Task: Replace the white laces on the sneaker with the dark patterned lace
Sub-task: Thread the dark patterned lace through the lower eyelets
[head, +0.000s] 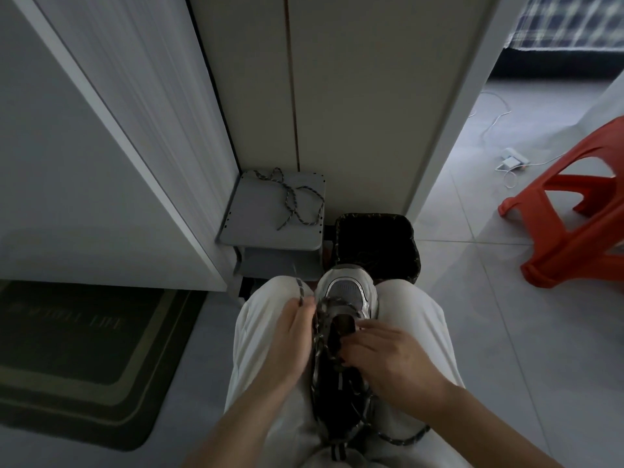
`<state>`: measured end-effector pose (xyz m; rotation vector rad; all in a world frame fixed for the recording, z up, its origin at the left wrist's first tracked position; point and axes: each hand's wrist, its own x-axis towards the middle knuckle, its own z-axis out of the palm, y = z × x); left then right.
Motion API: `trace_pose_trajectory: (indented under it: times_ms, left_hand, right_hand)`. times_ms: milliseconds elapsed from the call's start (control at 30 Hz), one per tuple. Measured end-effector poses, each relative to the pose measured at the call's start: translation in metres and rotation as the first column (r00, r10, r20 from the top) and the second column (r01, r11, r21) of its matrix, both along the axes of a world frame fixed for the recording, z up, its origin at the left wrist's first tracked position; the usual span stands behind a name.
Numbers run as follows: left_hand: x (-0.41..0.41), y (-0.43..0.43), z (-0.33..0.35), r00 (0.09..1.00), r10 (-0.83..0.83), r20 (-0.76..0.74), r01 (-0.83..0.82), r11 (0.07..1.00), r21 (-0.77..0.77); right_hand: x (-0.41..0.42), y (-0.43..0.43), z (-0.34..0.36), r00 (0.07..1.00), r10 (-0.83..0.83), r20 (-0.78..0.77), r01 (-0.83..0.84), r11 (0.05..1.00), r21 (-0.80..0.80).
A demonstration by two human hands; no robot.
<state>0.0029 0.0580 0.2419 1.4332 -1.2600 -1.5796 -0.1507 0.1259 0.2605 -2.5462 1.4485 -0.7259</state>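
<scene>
Head view: left hand point(287, 336) pinched dark patterned lace point(300, 293); right hand point(388, 361) gripped sneaker point(347, 292) at its opening. Doormat point(67, 366), left of left hand, read "…LIFE", the rest illegible.

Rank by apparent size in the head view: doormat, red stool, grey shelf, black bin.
1. doormat, though cropped at the left edge
2. red stool, also cropped
3. grey shelf
4. black bin, partly hidden behind the sneaker

Shelf and bin look close, so that order is unsure.
</scene>
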Motion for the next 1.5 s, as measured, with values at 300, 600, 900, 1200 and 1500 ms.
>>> trace_pose_trajectory:
  times_ms: [300, 600, 900, 1200, 1500]
  left_hand:
    - [-0.003, -0.016, -0.010, 0.993, -0.108, 0.055, 0.104, 0.992, 0.077]
    - [-0.005, -0.012, -0.018, 0.944, -0.163, 0.288, 0.233, 0.945, -0.229]
    - [0.007, -0.003, -0.021, 0.927, -0.140, 0.347, 0.219, 0.956, -0.198]
    - [0.008, 0.002, -0.023, 0.863, -0.103, 0.495, 0.267, 0.924, -0.274]
    - [0.001, 0.010, -0.028, 0.801, -0.066, 0.595, 0.280, 0.919, -0.276]
  right_hand:
    - [0.014, 0.042, 0.021, 0.995, 0.094, 0.031, -0.093, 0.996, -0.005]
    - [0.001, 0.022, 0.019, 0.956, -0.129, 0.263, 0.032, 0.939, 0.341]
    - [0.000, -0.045, -0.014, 0.901, -0.410, -0.138, 0.432, 0.829, 0.356]
    - [0.018, -0.083, 0.002, 0.908, -0.124, -0.399, 0.242, 0.935, 0.261]
    - [0.001, -0.058, -0.001, 0.920, -0.387, -0.059, 0.384, 0.864, 0.325]
